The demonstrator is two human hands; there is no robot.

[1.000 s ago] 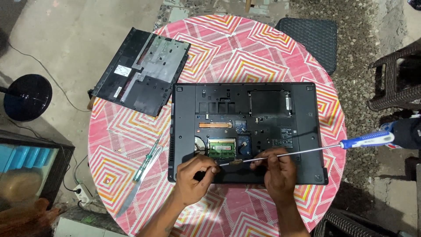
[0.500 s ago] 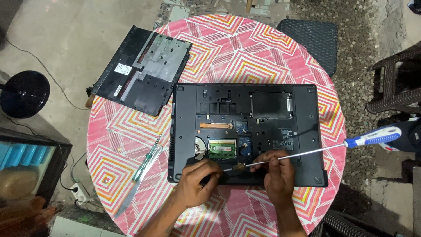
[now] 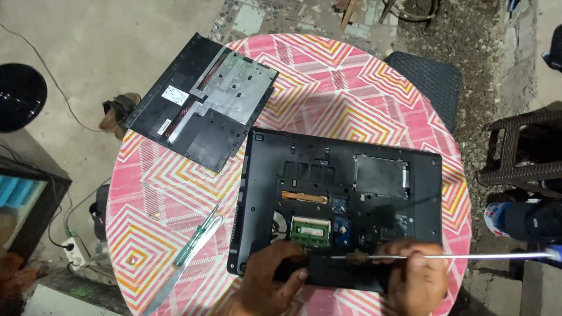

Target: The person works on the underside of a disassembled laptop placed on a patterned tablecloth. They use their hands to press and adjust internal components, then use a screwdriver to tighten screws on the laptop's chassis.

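Now my long screwdriver (image 3: 445, 256) lies flatter than before, gripped in my right hand (image 3: 417, 281). My left hand (image 3: 270, 282) presses the laptop (image 3: 342, 208). Pushing hard, its tip could slip and scratch.

Laptop base (image 3: 339, 205) on table (image 3: 351, 88); detached cover (image 3: 202, 99) behind-left; small screwdriver (image 3: 196, 237) left of base.

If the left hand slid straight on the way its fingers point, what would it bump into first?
Probably the right hand: the left hand points rightward along the open laptop base's near edge, under the long screwdriver shaft. Depth is unclear.
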